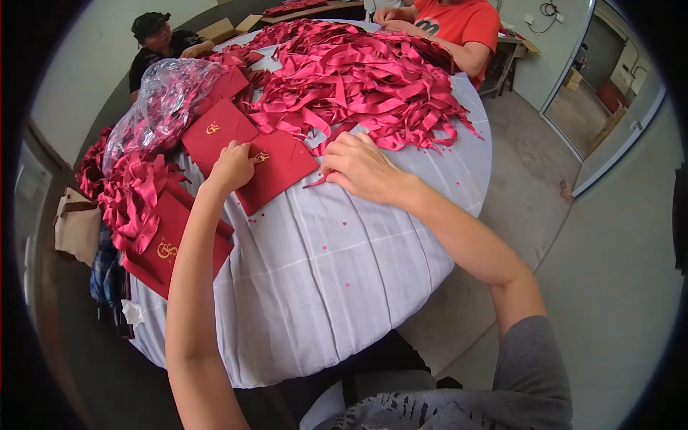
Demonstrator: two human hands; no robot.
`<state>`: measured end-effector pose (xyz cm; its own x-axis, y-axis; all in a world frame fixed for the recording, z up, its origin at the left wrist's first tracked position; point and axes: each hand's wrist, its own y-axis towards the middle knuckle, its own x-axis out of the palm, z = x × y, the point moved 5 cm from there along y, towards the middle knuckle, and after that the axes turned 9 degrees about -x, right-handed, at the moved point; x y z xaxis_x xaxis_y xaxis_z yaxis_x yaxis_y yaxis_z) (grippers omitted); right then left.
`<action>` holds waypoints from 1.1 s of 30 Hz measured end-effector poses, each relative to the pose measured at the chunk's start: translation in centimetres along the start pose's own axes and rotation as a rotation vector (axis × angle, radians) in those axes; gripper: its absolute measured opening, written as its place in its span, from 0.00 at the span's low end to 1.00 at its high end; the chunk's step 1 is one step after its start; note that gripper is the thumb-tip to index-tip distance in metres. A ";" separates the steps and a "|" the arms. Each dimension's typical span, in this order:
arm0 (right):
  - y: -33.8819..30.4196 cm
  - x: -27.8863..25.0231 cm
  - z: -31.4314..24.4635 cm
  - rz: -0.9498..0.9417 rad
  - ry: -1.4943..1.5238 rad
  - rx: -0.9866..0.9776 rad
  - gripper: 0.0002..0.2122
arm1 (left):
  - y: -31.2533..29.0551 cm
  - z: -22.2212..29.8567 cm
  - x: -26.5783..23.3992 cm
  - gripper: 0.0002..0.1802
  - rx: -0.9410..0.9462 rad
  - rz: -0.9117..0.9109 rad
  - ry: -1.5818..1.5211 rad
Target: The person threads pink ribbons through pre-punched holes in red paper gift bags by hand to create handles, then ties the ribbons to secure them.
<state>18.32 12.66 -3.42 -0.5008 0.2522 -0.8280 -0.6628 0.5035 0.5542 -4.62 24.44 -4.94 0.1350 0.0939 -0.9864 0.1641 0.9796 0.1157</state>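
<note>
Red paper bag (276,180): inward of tabletop's (390,261) near edge; best braced flat. Left hand (233,168): fingers together on it, grip unclear. Right hand (362,168): apparently pinching red ribbon (314,183), best kept untwisted. Ribbon heap (358,82): toward far edge.

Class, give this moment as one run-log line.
left hand: on gold-emblem red packet | right hand: at red ribbon strand | beyond: heaped red ribbons | surface: pale tablecloth
</note>
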 end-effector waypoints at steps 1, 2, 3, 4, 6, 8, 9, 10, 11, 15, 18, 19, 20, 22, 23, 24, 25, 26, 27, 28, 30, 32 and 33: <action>0.0 -0.1 -0.1 0.027 -0.006 -0.049 0.05 | 0.1 -0.2 0.0 0.21 -0.010 -0.065 0.000; 0.0 0.0 0.0 0.029 -0.001 -0.050 0.05 | 0.0 -0.2 0.0 0.21 -0.014 -0.068 0.004; 0.0 -0.2 0.1 0.079 0.051 -0.037 0.04 | -0.1 -0.3 -0.4 0.21 -0.056 -0.022 -0.025; 0.1 -0.4 0.1 0.129 0.101 -0.025 0.04 | -0.3 -0.6 -0.8 0.22 -0.097 0.025 -0.054; 0.6 -1.5 -0.9 0.225 0.104 -0.069 0.03 | -0.6 -1.0 -1.5 0.21 -0.136 0.005 -0.095; 0.6 -1.7 -0.2 0.329 0.664 0.281 0.03 | -1.4 -1.1 -2.7 0.20 -0.174 -0.011 -0.140; 0.8 -2.1 -0.4 0.410 0.800 0.238 0.04 | -2.2 -0.3 -3.7 0.19 -0.183 0.072 -0.174; 0.8 -2.4 -0.3 0.431 0.862 0.290 0.03 | -3.0 0.2 -4.9 0.18 -0.194 0.155 -0.206; 1.1 -3.1 -0.7 0.450 0.926 0.339 0.02 | -3.7 0.0 -5.7 0.18 -0.200 0.160 -0.207; 2.7 -5.8 -4.0 0.415 1.026 0.291 0.09 | -8.7 2.7 -10.9 0.14 -0.012 0.208 -0.514; 3.8 -7.8 -7.4 0.459 0.884 0.260 0.10 | -14.4 5.3 -14.8 0.13 0.202 0.393 -0.407; 3.8 -8.1 -8.0 0.455 0.818 0.268 0.09 | -15.9 6.0 -15.5 0.12 0.234 0.424 -0.434; 4.0 -7.9 -8.5 0.605 0.811 0.182 0.06 | -17.3 6.7 -16.0 0.12 0.285 0.445 -0.403; 4.3 -8.0 -10.2 0.558 0.617 0.142 0.06 | -19.4 7.2 -15.7 0.13 0.357 0.442 -0.379; 4.7 -8.1 -11.2 0.549 0.479 0.110 0.05 | -20.2 7.4 -15.6 0.12 0.364 0.442 -0.345; 4.9 -7.7 -11.5 0.522 0.378 0.073 0.04 | -20.5 7.2 -15.1 0.12 0.361 0.465 -0.350; 5.0 -7.1 -11.8 0.495 0.276 0.036 0.04 | -20.6 6.9 -14.6 0.12 0.358 0.487 -0.356; 5.1 -6.9 -12.1 0.477 0.249 0.021 0.03 | -20.8 6.5 -14.9 0.12 0.332 0.525 -0.318; 5.1 -6.7 -12.5 0.471 0.248 0.008 0.03 | -21.0 6.1 -15.0 0.12 0.323 0.537 -0.321; 5.2 -6.7 -12.7 0.465 0.213 0.012 0.03 | -21.3 5.9 -15.1 0.12 0.340 0.574 -0.245; 5.1 -6.4 -12.3 0.447 0.206 0.039 0.03 | -21.6 5.6 -15.0 0.12 0.351 0.607 -0.176; 5.3 -6.4 -12.3 0.437 0.213 0.044 0.04 | -21.9 5.2 -15.2 0.12 0.350 0.553 -0.218; 5.3 -6.3 -12.3 0.435 0.219 0.054 0.04 | -21.9 4.9 -15.2 0.12 0.344 0.549 -0.223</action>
<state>11.13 3.54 5.81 -0.8341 0.2715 -0.4802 -0.3395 0.4334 0.8348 -5.48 0.67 8.14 0.4796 0.4856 -0.7308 0.3102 0.6852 0.6589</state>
